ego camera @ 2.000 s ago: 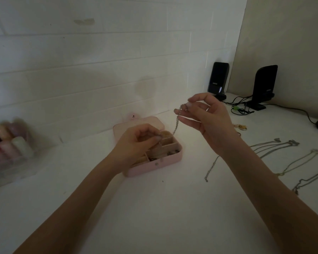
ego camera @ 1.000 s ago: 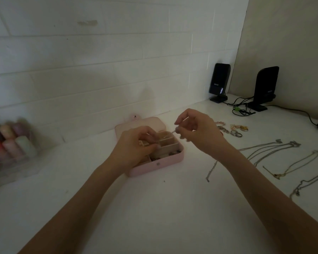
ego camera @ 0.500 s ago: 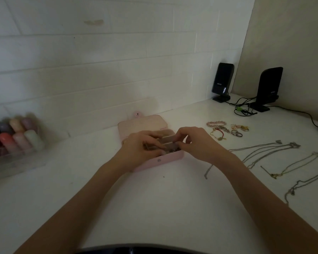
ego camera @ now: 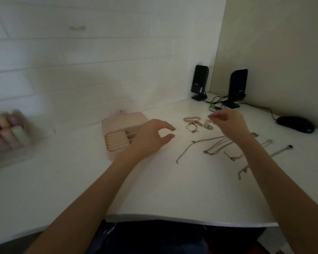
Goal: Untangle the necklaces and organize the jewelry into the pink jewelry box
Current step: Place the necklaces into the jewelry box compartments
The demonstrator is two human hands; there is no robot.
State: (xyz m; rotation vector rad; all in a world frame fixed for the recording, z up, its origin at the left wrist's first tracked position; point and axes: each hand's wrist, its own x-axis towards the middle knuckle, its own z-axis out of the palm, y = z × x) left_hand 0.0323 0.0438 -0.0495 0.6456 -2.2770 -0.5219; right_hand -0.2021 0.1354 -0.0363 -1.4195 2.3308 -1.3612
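Note:
The pink jewelry box (ego camera: 116, 142) lies open on the white table, its lid (ego camera: 124, 119) flat behind it and cream ring rolls showing at its left. My left hand (ego camera: 152, 136) hovers over the box's right part with loosely curved fingers, holding nothing. Above a small pile of bracelets (ego camera: 191, 119) and rings (ego camera: 208, 127), my right hand (ego camera: 229, 123) hangs with fingers loosely curled; I see nothing between them. Several necklaces (ego camera: 218, 144) lie stretched out on the table to the right, one thin chain (ego camera: 184, 153) nearest the box.
Two black speakers (ego camera: 199, 81) (ego camera: 237, 87) with cables stand in the back corner, a black mouse (ego camera: 295, 124) at the far right. A clear case of coloured rolls (ego camera: 7, 133) sits at the left wall. The table's front edge (ego camera: 173, 218) curves in front of me.
Both hands lowered a chain into the box and let it go. My right hand then moved right to above the rings; my left hand lifted slightly. The camera tilted down.

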